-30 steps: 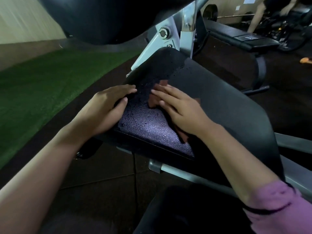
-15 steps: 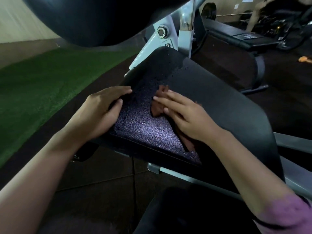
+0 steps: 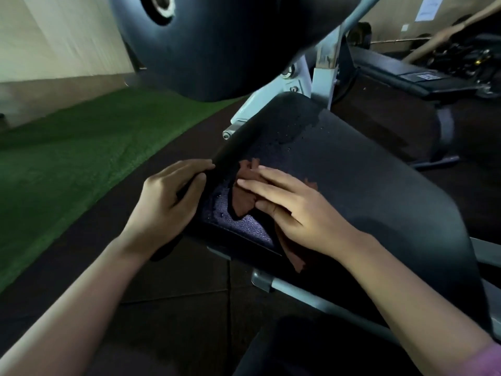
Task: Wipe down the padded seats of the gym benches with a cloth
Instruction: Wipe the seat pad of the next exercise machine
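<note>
Presently, a crumpled reddish-brown cloth is being pressed flat against the black padded vinyl seat by the right hand, whose fingers are being held straight and together on top of the fabric rather than curled around it. The near-left edge of the same seat is being gripped by the left hand, with the fingers wrapped over the rim and the thumb lying along the side, so the pad is being steadied. The cloth is being kept on the near-left part of the seat, just beside the left hand's fingertips, with a tail of it trailing off the seat's near edge under the right wrist.

Droplets are being left beading on the seat around and beyond the cloth, so the wipe appears to be only partly done. For a good result, even palm pressure should be kept, overlapping strokes should be carried up toward the seat's far end where the wet patch is lying, and the loose tail should be gathered under the palm. Beyond the seat, a large black round pad is hanging above it.
</note>
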`<control>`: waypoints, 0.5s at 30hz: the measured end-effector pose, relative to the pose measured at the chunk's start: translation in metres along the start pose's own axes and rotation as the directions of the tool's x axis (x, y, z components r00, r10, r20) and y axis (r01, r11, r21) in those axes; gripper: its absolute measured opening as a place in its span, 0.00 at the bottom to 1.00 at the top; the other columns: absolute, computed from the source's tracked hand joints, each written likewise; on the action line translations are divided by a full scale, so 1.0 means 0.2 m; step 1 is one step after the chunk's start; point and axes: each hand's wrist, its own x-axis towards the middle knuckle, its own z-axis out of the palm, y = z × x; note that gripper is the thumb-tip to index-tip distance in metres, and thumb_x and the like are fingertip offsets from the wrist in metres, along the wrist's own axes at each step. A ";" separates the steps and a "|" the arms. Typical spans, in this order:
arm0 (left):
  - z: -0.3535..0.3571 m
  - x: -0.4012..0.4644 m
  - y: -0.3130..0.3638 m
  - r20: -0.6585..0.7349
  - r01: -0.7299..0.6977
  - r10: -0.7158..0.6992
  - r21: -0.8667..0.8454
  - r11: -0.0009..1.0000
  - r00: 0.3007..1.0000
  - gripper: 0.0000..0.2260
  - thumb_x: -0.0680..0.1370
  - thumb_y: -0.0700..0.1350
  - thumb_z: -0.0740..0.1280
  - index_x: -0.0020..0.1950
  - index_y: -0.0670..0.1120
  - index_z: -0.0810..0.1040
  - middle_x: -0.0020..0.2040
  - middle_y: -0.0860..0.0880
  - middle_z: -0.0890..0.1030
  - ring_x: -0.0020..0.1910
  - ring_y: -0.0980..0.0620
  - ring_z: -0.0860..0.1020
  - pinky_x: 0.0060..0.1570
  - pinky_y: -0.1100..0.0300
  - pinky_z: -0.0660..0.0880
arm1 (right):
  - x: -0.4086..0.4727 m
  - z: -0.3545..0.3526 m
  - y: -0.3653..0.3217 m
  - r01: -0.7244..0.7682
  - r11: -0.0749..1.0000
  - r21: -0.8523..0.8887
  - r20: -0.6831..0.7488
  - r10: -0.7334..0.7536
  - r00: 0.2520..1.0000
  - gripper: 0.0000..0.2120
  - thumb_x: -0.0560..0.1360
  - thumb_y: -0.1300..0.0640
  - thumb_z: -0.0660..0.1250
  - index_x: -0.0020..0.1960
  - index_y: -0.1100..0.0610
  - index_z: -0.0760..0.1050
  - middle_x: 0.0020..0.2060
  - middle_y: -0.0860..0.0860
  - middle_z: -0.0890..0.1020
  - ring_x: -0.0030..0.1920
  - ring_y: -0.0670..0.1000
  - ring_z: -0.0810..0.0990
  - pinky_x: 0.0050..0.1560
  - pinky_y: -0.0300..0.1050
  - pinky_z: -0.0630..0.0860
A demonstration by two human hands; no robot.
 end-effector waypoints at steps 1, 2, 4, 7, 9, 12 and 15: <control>0.00 -0.01 -0.01 -0.005 0.012 -0.012 -0.017 1.000 1.000 0.12 0.79 0.42 0.61 0.59 0.42 0.80 0.58 0.51 0.80 0.58 0.61 0.77 0.59 0.68 0.69 | 0.02 0.01 -0.01 0.005 1.000 0.007 -0.004 -0.005 1.000 0.18 0.80 0.54 0.60 0.69 0.54 0.72 0.69 0.52 0.72 0.72 0.49 0.66 0.73 0.45 0.63; -0.01 -0.02 -0.03 -0.006 0.019 -0.019 -0.034 0.999 1.000 0.13 0.80 0.42 0.60 0.60 0.42 0.79 0.58 0.51 0.80 0.59 0.60 0.76 0.59 0.68 0.69 | 0.04 0.02 -0.03 0.027 1.000 0.006 0.012 -0.027 1.000 0.18 0.80 0.54 0.60 0.69 0.54 0.72 0.69 0.52 0.72 0.73 0.49 0.66 0.73 0.47 0.63; -0.01 -0.04 -0.05 0.011 0.019 -0.019 -0.063 0.998 1.000 0.14 0.80 0.41 0.58 0.61 0.40 0.78 0.60 0.49 0.79 0.61 0.59 0.76 0.61 0.67 0.68 | 0.07 0.05 -0.07 0.085 0.996 -0.026 0.076 -0.083 0.994 0.18 0.81 0.53 0.59 0.70 0.53 0.72 0.70 0.52 0.71 0.74 0.50 0.64 0.74 0.51 0.61; -0.01 -0.06 -0.07 0.037 0.019 -0.015 -0.106 0.994 0.999 0.15 0.81 0.40 0.56 0.63 0.38 0.77 0.61 0.48 0.79 0.62 0.57 0.75 0.62 0.66 0.67 | 0.12 0.09 -0.11 0.096 0.990 -0.104 0.163 -0.078 0.984 0.19 0.82 0.47 0.55 0.72 0.47 0.68 0.73 0.47 0.68 0.76 0.49 0.59 0.76 0.51 0.57; -0.01 -0.05 -0.07 0.035 0.028 -0.024 -0.132 0.991 0.999 0.15 0.81 0.39 0.56 0.62 0.38 0.76 0.60 0.47 0.79 0.62 0.57 0.75 0.61 0.67 0.67 | 0.15 0.10 -0.12 0.074 0.989 -0.124 0.184 -0.050 0.982 0.20 0.82 0.45 0.53 0.73 0.44 0.66 0.74 0.45 0.66 0.76 0.47 0.57 0.76 0.49 0.55; 0.00 -0.05 -0.07 0.018 0.025 -0.022 -0.160 0.987 1.000 0.14 0.81 0.38 0.56 0.61 0.38 0.77 0.59 0.48 0.79 0.61 0.58 0.76 0.61 0.67 0.68 | 0.19 0.11 -0.12 0.045 0.991 -0.125 0.160 -0.025 0.987 0.21 0.81 0.43 0.52 0.72 0.43 0.67 0.73 0.46 0.67 0.75 0.47 0.59 0.75 0.46 0.57; 0.01 -0.05 -0.07 -0.025 0.035 -0.039 -0.145 0.989 0.999 0.14 0.80 0.38 0.56 0.61 0.39 0.77 0.59 0.53 0.78 0.60 0.64 0.74 0.60 0.70 0.67 | 0.26 0.12 -0.11 -0.001 0.994 -0.105 0.127 0.015 0.992 0.20 0.80 0.42 0.53 0.70 0.42 0.69 0.71 0.46 0.70 0.73 0.46 0.63 0.70 0.42 0.62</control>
